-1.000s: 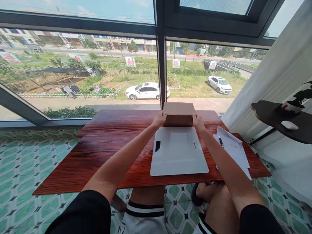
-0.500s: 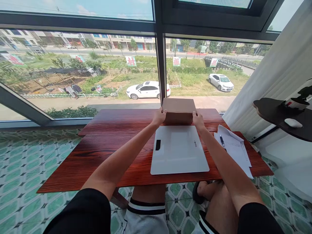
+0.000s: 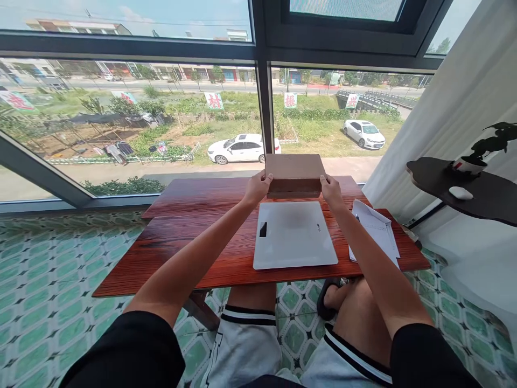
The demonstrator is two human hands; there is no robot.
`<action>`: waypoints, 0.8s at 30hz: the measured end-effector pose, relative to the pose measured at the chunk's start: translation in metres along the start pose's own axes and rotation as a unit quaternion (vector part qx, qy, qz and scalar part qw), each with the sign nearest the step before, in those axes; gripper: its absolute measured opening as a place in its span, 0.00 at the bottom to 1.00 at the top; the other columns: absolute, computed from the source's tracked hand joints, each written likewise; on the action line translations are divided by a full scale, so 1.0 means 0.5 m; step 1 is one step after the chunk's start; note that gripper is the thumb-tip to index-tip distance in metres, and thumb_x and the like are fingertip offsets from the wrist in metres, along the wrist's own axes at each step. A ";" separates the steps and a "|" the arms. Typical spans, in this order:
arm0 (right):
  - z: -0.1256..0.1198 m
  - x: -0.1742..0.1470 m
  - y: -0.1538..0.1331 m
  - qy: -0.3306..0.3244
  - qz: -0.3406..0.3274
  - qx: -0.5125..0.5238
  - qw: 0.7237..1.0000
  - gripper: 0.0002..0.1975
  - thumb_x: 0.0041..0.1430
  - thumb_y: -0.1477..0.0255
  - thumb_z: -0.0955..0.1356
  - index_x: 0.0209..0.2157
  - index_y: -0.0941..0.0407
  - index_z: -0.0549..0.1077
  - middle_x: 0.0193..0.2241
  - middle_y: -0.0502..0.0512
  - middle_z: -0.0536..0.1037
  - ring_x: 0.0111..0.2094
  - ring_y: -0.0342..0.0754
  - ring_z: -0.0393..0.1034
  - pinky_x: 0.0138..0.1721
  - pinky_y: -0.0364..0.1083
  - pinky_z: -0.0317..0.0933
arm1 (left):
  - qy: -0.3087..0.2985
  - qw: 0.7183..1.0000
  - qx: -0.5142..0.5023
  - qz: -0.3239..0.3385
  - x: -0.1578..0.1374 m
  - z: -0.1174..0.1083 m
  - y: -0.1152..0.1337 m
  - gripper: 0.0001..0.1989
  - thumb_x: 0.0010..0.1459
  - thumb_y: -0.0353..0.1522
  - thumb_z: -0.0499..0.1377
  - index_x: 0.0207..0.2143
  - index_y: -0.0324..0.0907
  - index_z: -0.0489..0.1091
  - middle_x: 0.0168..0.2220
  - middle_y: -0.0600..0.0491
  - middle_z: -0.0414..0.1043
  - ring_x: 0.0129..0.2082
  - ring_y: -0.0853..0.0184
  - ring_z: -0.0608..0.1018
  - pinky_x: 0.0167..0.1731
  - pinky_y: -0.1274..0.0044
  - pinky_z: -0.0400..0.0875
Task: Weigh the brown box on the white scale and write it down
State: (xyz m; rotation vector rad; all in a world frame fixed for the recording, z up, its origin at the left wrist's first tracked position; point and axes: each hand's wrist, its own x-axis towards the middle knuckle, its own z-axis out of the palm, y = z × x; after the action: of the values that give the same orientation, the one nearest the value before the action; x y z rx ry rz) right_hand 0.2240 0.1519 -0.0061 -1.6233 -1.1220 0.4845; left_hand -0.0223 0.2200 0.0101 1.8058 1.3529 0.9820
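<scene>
A brown cardboard box [image 3: 294, 175] is gripped at both ends, just beyond the far edge of a flat white bathroom scale. My left hand [image 3: 258, 187] is closed on the box's left side, and my right hand [image 3: 331, 189] closes on its right side. The box looks lifted a little off the table, its top and front faces showing. The white scale [image 3: 297, 242] lies flat on the table, with a small dark display [image 3: 263, 229] at its left and dark lettering at its right.
The red-brown wooden table [image 3: 194, 237] runs under everything, along a large window. White papers [image 3: 375, 229], with a pen partly behind my arm, lie right of the scale. A dark shelf [image 3: 488, 196] holding a potted plant [image 3: 470, 161] juts in by the white curtain [image 3: 428, 118].
Both hands and the box have risen slightly, and more gap shows between box and scale. The head view has shifted a little.
</scene>
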 end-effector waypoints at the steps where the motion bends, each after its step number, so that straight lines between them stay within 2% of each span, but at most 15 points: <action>1: -0.008 -0.009 -0.002 -0.001 -0.002 -0.004 1.000 0.16 0.63 0.58 0.59 0.31 0.54 0.68 0.32 0.56 0.72 0.37 0.52 0.62 0.41 0.49 0.55 | -0.001 1.000 -0.005 0.002 -0.011 -0.003 0.003 0.21 0.63 0.45 0.53 0.50 0.43 0.74 0.44 0.47 0.77 0.40 0.63 0.76 0.43 0.70 0.74; 7: -0.051 -0.079 -0.012 -0.010 -0.004 -0.008 1.000 0.16 0.61 0.58 0.58 0.28 0.54 0.63 0.29 0.54 0.69 0.33 0.50 0.59 0.38 0.48 0.54 | -0.011 0.999 -0.033 0.002 -0.081 -0.013 0.020 0.26 0.59 0.50 0.57 0.51 0.41 0.74 0.43 0.46 0.78 0.44 0.60 0.77 0.45 0.70 0.76; 13: -0.086 -0.142 -0.008 -0.005 0.015 0.008 1.000 0.17 0.59 0.57 0.59 0.30 0.55 0.67 0.31 0.54 0.72 0.35 0.50 0.61 0.38 0.48 0.54 | -0.024 0.999 -0.045 -0.014 -0.149 -0.012 0.032 0.24 0.60 0.48 0.57 0.50 0.41 0.75 0.47 0.46 0.79 0.44 0.61 0.79 0.45 0.70 0.76; 19: -0.105 -0.182 0.024 0.002 -0.002 0.028 1.000 0.21 0.57 0.56 0.60 0.34 0.57 0.73 0.38 0.58 0.77 0.41 0.52 0.66 0.44 0.48 0.59 | -0.040 0.998 -0.041 -0.033 -0.198 -0.003 0.032 0.23 0.60 0.47 0.59 0.49 0.41 0.76 0.47 0.46 0.79 0.45 0.60 0.79 0.45 0.70 0.76; 24: -0.109 -0.206 0.042 -0.004 0.013 0.004 1.000 0.20 0.57 0.55 0.60 0.33 0.56 0.73 0.38 0.60 0.78 0.42 0.53 0.68 0.48 0.50 0.60 | -0.060 0.996 -0.032 -0.051 -0.231 0.001 0.029 0.21 0.63 0.44 0.58 0.52 0.39 0.71 0.50 0.47 0.74 0.48 0.63 0.77 0.48 0.66 0.76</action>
State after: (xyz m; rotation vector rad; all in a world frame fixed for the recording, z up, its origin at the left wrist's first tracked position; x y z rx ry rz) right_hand 0.2254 0.0356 -0.0278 -1.6327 -1.1038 0.5126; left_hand -0.0359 0.1047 0.0022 1.7018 1.3104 0.8396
